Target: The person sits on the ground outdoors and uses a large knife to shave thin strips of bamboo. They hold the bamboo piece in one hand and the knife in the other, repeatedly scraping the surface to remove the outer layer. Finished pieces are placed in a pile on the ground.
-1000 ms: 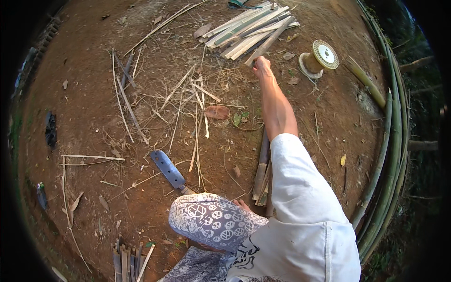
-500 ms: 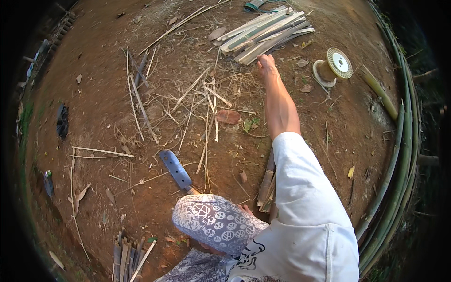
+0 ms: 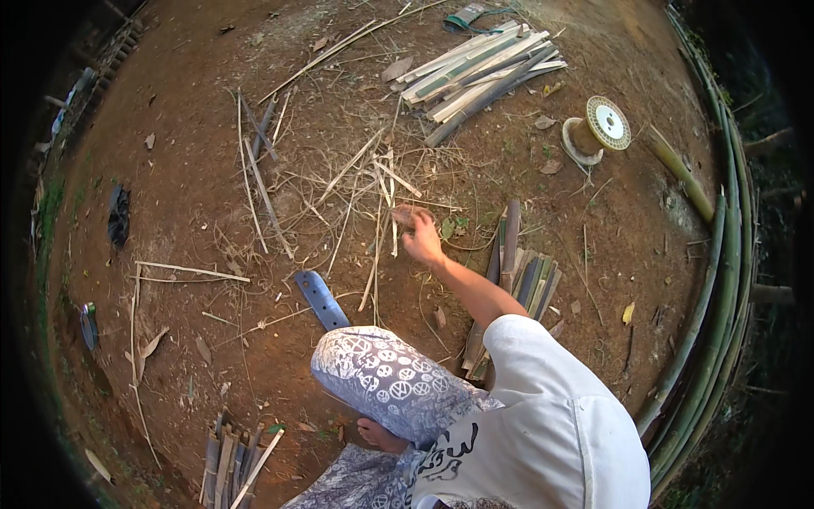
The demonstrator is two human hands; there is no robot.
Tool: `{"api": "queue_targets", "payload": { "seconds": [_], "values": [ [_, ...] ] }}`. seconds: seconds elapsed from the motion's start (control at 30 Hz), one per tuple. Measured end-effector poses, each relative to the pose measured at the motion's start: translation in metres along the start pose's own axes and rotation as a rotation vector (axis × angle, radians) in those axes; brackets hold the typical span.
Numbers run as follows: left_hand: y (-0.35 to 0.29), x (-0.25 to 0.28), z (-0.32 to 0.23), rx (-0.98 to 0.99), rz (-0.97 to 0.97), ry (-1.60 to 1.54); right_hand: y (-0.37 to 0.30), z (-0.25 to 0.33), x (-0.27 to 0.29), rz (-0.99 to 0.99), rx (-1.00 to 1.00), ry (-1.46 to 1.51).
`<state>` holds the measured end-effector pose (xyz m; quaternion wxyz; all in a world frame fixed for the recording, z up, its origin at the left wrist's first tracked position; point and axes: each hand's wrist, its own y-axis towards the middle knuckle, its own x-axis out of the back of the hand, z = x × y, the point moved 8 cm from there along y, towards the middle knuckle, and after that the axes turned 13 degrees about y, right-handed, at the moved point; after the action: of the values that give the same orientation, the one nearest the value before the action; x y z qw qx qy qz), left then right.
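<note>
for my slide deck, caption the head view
Right hand hovers over bamboo slivers on dirt, split bamboo strips beside it.

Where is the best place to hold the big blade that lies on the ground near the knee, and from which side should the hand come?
Probably at the handle end. The blade lies flat on the soil, its squared tip pointing up-left; the near end runs under the patterned knee, where the handle is hidden. Come from the knee side, fingers closing over the handle, clear of the edge.
</note>
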<state>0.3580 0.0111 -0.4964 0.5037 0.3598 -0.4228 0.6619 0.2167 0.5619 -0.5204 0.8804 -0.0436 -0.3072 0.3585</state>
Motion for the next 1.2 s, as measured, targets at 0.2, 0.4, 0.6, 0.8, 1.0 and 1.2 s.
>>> {"api": "queue_targets", "payload": {
  "seconds": [0.2, 0.4, 0.6, 0.8, 1.0, 1.2],
  "values": [
    [0.007, -0.042, 0.021, 0.003, 0.202, -0.194, -0.016, 0.001, -0.004, -0.140, 0.116, -0.138],
    [0.005, -0.027, 0.013, 0.029, 0.211, -0.137, 0.040, 0.010, 0.017, -0.152, 0.079, -0.176],
    [0.012, -0.085, 0.024, 0.061, 0.142, -0.092, 0.118, -0.001, 0.067, -0.135, 0.059, -0.338],
    [0.006, -0.049, 0.022, 0.078, 0.149, -0.084, 0.189, -0.009, 0.077, -0.055, 0.050, -0.414],
    [0.003, -0.042, 0.025, 0.111, 0.169, -0.097, 0.211, -0.004, 0.066, 0.081, 0.021, -0.448],
    [0.009, -0.036, 0.023, 0.104, 0.178, -0.119, 0.218, -0.014, 0.067, -0.040, 0.096, -0.499]
  ]
}}
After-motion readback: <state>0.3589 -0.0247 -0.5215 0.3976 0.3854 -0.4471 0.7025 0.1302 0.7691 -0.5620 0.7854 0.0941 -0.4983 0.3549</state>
